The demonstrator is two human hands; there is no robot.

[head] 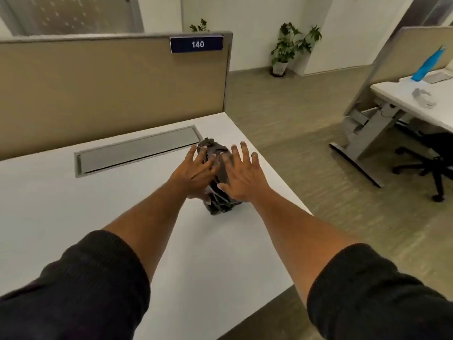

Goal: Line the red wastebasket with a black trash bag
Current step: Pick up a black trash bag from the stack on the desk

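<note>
A crumpled black trash bag [217,153] lies bunched up on the white desk [73,217], near its right edge. My left hand [197,173] rests on the bag's left side with fingers spread. My right hand [242,175] lies flat over its right side, fingers also apart. Neither hand has closed around the bag. Both hands cover the bag's middle. No red wastebasket is in view.
A beige partition [110,89] with a blue "140" sign [196,44] stands behind the desk. A grey cable tray cover [137,149] is set into the desktop. To the right are carpeted floor, another desk [416,101], a black office chair [431,163] and a potted plant [289,50].
</note>
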